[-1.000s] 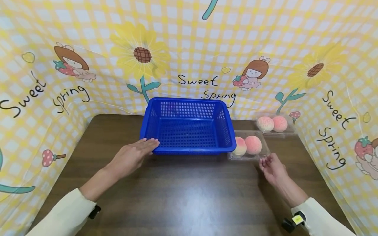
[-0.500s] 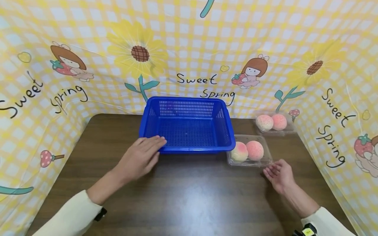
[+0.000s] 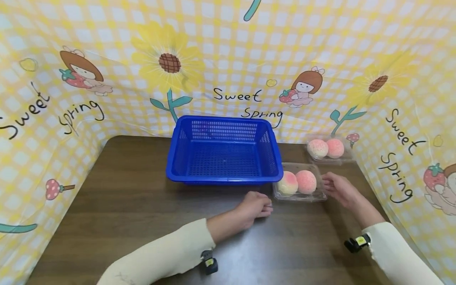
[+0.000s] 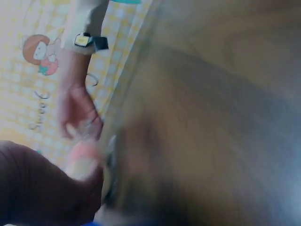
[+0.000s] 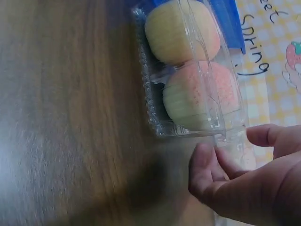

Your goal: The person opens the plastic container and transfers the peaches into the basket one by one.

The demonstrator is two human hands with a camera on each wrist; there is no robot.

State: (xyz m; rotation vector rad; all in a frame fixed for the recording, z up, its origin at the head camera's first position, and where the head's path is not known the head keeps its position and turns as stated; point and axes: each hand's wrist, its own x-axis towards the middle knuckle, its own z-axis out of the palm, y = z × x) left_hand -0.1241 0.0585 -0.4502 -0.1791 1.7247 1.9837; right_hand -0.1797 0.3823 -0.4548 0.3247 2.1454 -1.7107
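- Centrally, a blue rectangular plastic basket [image 3: 224,179] with slotted walls stands on a dark wooden table [image 3: 124,190], its perforated floor in view.
- Right of centre, a clear plastic clamshell box [image 3: 299,199] contains two round pink-and-cream fruits [image 3: 306,181]; the basket's rim hides its upper left corner.
- Toward the right edge, farther up, a second clear plastic box [image 3: 331,160] contains two similar fruits [image 3: 335,148].
- Below the basket, the left hand [image 3: 254,208] has loosely curved fingers, just short of the clamshell box.
- At that box's right end, the right hand [image 3: 340,189] has thumb and fingers parted; whether they touch it is unclear.
- Blur smears fruit and box in the left wrist view; the right wrist view crops the basket at top.
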